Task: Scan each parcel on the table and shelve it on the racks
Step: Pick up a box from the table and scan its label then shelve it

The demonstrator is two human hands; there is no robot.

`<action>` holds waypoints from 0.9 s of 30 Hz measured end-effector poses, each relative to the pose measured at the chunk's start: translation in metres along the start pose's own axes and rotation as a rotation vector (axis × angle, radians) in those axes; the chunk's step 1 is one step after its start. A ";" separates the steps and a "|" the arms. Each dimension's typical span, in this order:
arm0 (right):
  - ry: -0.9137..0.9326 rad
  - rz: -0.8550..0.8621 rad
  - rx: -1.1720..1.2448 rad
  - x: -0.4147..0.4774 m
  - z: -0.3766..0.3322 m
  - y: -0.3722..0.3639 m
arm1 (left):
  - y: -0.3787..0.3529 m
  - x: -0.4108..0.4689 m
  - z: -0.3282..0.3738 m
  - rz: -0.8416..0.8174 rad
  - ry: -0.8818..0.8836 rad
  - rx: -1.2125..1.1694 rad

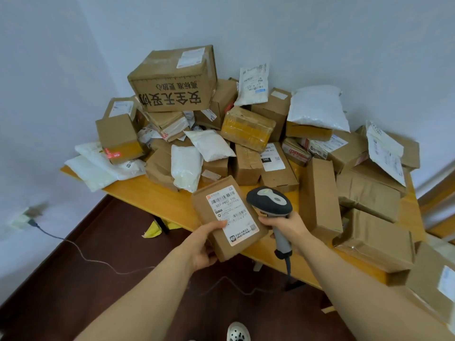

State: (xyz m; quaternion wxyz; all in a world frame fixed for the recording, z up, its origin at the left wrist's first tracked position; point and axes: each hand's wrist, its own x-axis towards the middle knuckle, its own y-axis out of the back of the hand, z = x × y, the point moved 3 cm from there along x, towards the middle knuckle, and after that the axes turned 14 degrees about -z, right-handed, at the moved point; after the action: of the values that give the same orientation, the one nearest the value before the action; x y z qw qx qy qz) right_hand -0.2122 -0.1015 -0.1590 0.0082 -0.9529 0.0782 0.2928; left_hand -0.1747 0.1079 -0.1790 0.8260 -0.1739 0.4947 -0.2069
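Brown cardboard parcel with a white label hangs over the wooden table's front edge, gripped by the left hand; the right hand grasps a grey handheld scanner, whose head, aimed past the barcode, may misread.

A small brown cardboard parcel with a white barcode label facing up is held tilted above the surface's near edge. A grey handheld scanner sits just beside its right side. More boxes and white mailers pile across the surface.
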 end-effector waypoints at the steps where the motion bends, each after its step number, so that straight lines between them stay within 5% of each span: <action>1: 0.038 -0.001 -0.011 -0.001 -0.011 -0.003 | 0.001 -0.006 0.012 -0.006 -0.041 0.061; 10: 0.376 -0.162 -0.121 -0.035 -0.128 -0.071 | 0.030 -0.085 0.144 0.198 -0.464 0.356; 27: 0.296 -0.282 -0.090 -0.053 -0.168 -0.156 | 0.085 -0.152 0.180 0.419 -0.645 0.326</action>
State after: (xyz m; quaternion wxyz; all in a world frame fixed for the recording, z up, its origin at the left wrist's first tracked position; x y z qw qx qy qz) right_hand -0.1380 0.0495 0.0050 -0.0051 -0.9865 -0.0691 0.1487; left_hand -0.0646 0.2729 -0.0264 0.9796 0.0077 0.1959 -0.0450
